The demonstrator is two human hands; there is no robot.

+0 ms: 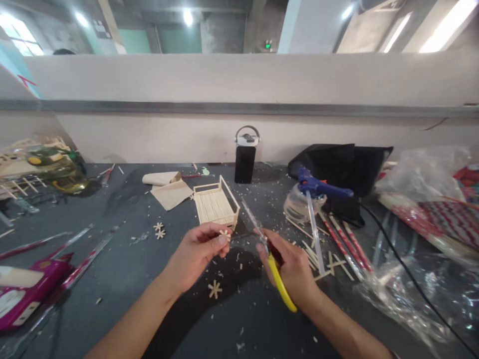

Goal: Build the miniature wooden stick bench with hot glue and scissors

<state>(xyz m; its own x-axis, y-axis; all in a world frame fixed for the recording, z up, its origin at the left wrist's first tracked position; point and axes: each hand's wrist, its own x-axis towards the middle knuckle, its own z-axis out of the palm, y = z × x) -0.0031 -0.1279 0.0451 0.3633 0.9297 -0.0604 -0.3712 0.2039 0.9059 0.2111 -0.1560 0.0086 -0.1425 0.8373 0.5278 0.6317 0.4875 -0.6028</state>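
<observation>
Between thumb and fingers, my left hand (204, 252) pinches a small star-shaped piece (224, 233) made of short wooden sticks. My right hand (290, 262) is closed around yellow-handled scissors (277, 280), whose blades point up and away to the left. Just behind my left hand sits a little wooden stick frame (215, 204) with a slatted base and raised sides. Another stick star (215, 289) lies on the dark table below my hands. Two more stars, one of them a small star (160, 234), rest farther left.
A blue glue gun (324, 188) lies over a clear round container (303, 204) at right, its black cord running forward. Stick scraps and red-wrapped packs (348, 242) are beside it. A black device (245, 162) stands at the back. Brown paper (172, 193) lies left of the frame.
</observation>
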